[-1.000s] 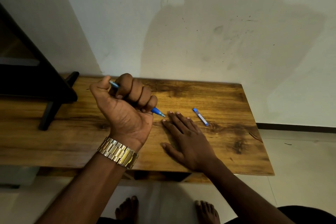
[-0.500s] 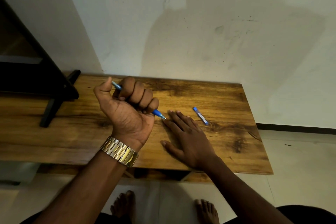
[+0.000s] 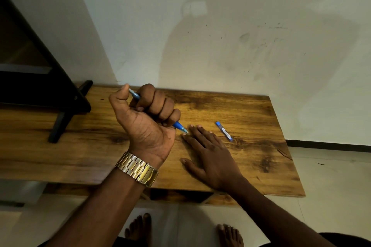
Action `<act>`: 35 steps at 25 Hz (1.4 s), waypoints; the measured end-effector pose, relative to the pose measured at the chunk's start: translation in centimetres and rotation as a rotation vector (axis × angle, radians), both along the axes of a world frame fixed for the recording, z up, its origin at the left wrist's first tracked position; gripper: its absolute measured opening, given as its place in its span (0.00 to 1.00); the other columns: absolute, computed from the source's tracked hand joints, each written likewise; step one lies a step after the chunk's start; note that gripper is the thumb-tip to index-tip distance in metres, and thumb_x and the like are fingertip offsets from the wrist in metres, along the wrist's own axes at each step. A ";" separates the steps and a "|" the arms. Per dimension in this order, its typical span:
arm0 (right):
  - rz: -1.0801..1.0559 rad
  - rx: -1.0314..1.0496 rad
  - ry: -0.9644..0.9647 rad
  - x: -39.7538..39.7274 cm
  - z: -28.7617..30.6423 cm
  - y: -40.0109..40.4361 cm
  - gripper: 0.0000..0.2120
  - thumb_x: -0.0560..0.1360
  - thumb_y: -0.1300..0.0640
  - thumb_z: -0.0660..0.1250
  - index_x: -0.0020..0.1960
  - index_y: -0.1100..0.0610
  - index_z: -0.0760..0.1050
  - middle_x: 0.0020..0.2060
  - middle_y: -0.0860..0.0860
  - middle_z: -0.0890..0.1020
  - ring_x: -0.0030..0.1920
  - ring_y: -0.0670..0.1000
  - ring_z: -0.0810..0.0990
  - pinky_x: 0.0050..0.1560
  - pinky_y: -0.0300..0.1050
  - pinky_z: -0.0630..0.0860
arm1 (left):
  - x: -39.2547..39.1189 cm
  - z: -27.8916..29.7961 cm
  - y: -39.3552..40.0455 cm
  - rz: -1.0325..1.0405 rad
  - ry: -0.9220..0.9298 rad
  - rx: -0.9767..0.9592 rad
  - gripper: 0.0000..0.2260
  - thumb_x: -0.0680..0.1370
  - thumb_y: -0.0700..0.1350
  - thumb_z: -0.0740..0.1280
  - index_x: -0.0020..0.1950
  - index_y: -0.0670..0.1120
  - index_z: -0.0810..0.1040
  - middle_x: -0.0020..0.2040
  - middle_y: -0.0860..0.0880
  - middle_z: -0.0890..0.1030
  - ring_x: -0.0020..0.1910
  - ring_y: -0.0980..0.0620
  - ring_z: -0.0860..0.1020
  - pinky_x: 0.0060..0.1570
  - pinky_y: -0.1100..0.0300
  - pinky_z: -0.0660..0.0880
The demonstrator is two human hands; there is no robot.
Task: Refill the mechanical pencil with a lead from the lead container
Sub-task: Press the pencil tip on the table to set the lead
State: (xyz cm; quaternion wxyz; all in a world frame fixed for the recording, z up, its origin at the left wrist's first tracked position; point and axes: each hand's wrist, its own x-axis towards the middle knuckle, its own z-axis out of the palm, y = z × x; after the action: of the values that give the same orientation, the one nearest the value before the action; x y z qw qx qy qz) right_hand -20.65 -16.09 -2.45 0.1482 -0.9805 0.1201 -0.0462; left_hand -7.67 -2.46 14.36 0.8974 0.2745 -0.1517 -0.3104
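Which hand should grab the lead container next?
Right hand: it lies flat and empty on the table, beside the container. The left hand is fisted around the pencil.

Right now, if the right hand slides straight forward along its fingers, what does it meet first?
Probably nothing on the table: the right hand lies flat, fingers aimed at the wall. The pencil tip sits just left of that line, the lead container to its right.

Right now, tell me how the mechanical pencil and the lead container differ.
The mechanical pencil is gripped in the left hand fist, tilted above the table; the lead container lies flat on it, untouched. The pencil looks longer; the container is short, with a pale label. Both are blue and slim.
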 end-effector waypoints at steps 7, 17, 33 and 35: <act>0.002 -0.003 0.005 -0.1 0.2 0.2 0.36 0.84 0.27 0.51 0.88 0.41 0.53 0.89 0.44 0.49 0.89 0.47 0.44 0.88 0.57 0.49 | -0.2 0.3 0.2 -0.027 0.007 -0.008 0.23 0.85 0.61 0.43 0.32 0.52 0.55 0.28 0.54 0.53 0.26 0.54 0.51 0.27 0.59 0.52; -0.001 -0.005 -0.009 0.0 -0.3 0.0 0.36 0.84 0.27 0.52 0.88 0.40 0.53 0.89 0.43 0.49 0.89 0.46 0.44 0.87 0.54 0.47 | 0.5 -0.5 -0.5 0.015 0.068 0.046 0.23 0.85 0.60 0.45 0.32 0.53 0.54 0.28 0.54 0.52 0.26 0.54 0.50 0.25 0.62 0.55; -0.008 -0.005 -0.021 0.0 -0.4 0.2 0.36 0.84 0.27 0.51 0.87 0.40 0.54 0.89 0.44 0.50 0.89 0.47 0.45 0.87 0.57 0.50 | 0.4 -0.7 -0.8 -0.015 0.052 0.081 0.25 0.87 0.60 0.47 0.31 0.52 0.54 0.27 0.53 0.52 0.25 0.54 0.50 0.24 0.63 0.53; -0.006 -0.001 -0.016 0.0 -0.4 0.2 0.36 0.84 0.26 0.51 0.87 0.40 0.53 0.89 0.44 0.50 0.89 0.47 0.45 0.88 0.57 0.50 | 0.4 -0.7 -0.8 -0.031 0.046 0.087 0.25 0.87 0.59 0.47 0.31 0.52 0.54 0.27 0.53 0.52 0.24 0.54 0.50 0.23 0.63 0.53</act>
State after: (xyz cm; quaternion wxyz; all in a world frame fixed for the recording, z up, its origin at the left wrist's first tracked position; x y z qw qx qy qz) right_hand -20.64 -15.93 -2.85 0.1484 -0.9799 0.1219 -0.0547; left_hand -7.28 -3.30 13.66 0.8829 0.3037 -0.1217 -0.3369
